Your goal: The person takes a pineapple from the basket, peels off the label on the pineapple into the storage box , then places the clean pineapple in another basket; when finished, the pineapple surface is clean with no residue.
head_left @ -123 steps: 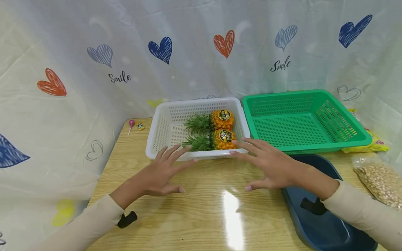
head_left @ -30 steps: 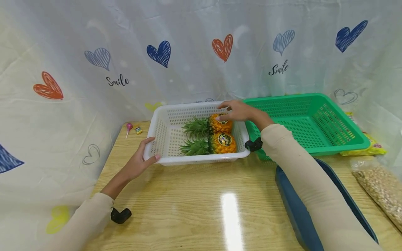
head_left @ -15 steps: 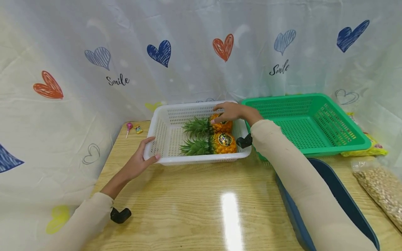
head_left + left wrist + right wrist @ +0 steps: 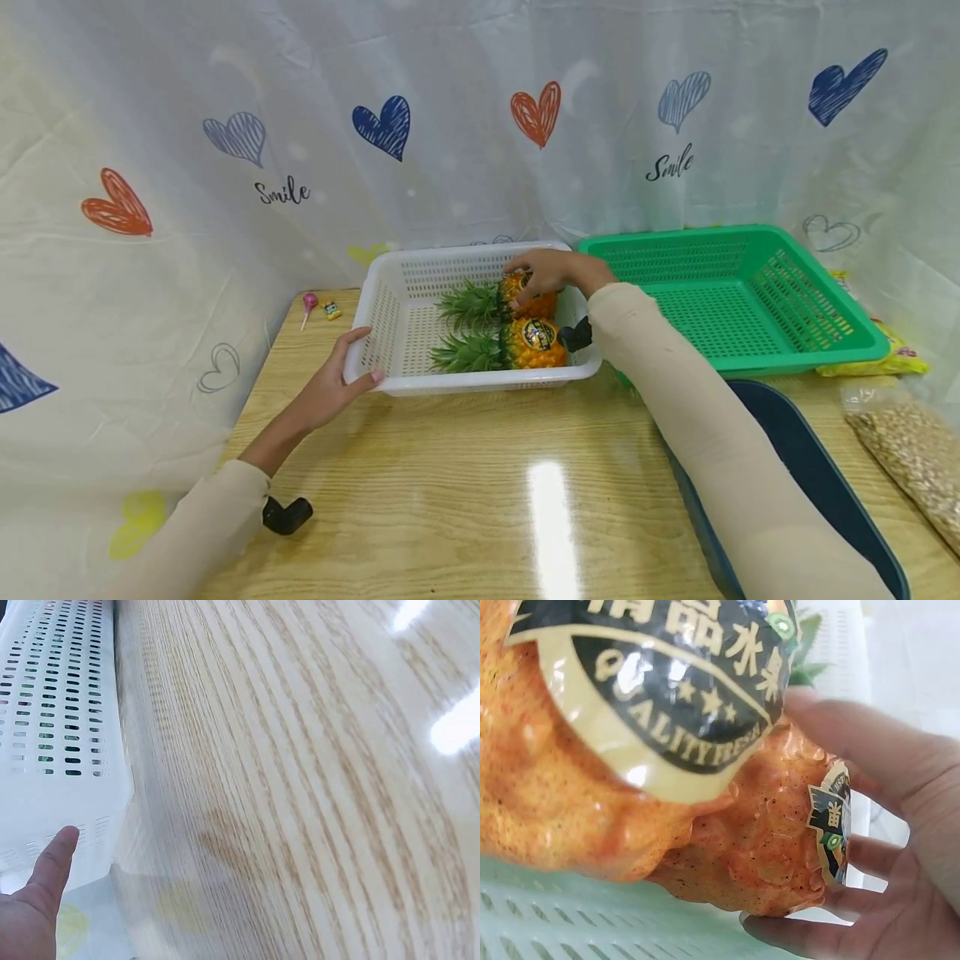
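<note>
Two orange pineapples with green leaf crowns lie side by side in the right half of a white basket (image 4: 465, 382). My right hand (image 4: 551, 271) curls over the far pineapple (image 4: 546, 307); in the right wrist view its thumb is on one side and its fingers (image 4: 810, 934) wrap the other. The near pineapple (image 4: 534, 354), with a black and gold label, lies against it, untouched by the fingers. My left hand (image 4: 326, 387) grips the basket's front left corner, and its thumb (image 4: 58, 859) lies along the white plastic in the left wrist view.
A green basket (image 4: 720, 367) adjoins the white one on the right. In front of it lies a dark blue tub (image 4: 795, 450), partly under my right sleeve. A bag of grains (image 4: 911, 442) and a yellow packet (image 4: 877, 362) lie far right; a lollipop (image 4: 309, 302) and a small candy (image 4: 331, 310) lie left.
Both hands hovered in front of the white basket at first. The left now holds its corner. The right reached in above the far pineapple, moved slightly left and down, and closed round it.
</note>
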The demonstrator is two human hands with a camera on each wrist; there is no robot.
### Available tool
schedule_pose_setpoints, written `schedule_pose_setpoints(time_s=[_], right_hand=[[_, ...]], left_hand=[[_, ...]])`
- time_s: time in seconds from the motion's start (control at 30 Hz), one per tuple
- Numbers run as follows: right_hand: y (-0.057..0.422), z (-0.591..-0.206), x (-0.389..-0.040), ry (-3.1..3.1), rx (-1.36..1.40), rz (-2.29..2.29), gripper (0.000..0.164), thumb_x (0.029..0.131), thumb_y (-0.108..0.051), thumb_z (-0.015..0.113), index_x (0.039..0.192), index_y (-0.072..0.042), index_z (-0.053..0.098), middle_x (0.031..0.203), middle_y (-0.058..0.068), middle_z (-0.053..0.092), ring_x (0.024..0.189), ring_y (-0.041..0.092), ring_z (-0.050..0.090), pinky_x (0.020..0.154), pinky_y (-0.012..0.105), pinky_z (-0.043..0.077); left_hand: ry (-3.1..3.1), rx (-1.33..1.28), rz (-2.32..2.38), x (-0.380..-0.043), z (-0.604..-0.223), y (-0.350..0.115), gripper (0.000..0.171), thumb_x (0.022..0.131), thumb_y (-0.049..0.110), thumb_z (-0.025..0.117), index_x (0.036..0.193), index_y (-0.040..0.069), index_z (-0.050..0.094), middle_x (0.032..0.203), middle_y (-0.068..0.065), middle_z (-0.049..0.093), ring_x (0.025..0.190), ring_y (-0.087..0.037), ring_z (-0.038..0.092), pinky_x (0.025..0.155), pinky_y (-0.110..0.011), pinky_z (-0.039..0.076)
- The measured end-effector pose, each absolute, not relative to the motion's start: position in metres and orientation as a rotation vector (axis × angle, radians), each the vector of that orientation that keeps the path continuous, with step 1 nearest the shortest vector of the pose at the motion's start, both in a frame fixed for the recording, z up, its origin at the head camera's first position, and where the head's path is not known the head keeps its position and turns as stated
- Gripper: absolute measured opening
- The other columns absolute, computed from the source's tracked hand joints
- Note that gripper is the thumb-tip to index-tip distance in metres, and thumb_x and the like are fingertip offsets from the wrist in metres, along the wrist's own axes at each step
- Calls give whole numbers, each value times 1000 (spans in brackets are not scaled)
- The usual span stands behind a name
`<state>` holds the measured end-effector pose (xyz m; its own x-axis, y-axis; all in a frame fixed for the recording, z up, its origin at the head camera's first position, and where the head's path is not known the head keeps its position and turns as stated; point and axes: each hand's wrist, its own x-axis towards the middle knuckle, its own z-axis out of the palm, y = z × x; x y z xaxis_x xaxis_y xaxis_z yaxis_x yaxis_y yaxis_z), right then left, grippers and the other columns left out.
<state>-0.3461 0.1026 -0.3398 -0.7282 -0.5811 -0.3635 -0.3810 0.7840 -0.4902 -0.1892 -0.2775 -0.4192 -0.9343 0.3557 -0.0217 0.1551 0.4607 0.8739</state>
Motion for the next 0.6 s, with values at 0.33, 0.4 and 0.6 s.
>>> schedule_pose_setpoints(time_s=[0.33, 0.4, 0.6], right_hand=[[100, -342, -347, 2486, -725, -425, 76, 91, -24, 75, 156, -14, 37, 161, 15, 32, 147, 38, 31, 112, 54, 38], [100, -342, -348, 2481, -722, -412, 77, 91, -24, 76, 157, -14, 36, 162, 15, 30, 148, 38, 29, 113, 54, 38], [100, -343, -349, 2471, -715, -406, 80, 90, -25, 77, 157, -15, 34, 163, 16, 28, 149, 39, 27, 112, 55, 38]], left_hand=[[2509, 447, 1472, -189, -421, -278, 75, 103, 22, 59, 159, 17, 10, 149, -26, 36, 131, -41, 49, 97, -34, 49], [2511, 456, 1474, -189, -421, -278, 75, 103, 21, 59, 159, 17, 10, 149, -26, 36, 131, -41, 49, 95, -30, 49], [2513, 462, 1478, -189, -420, -278, 75, 103, 21, 60, 158, 17, 10, 149, -26, 38, 129, -41, 51, 91, -20, 48]])
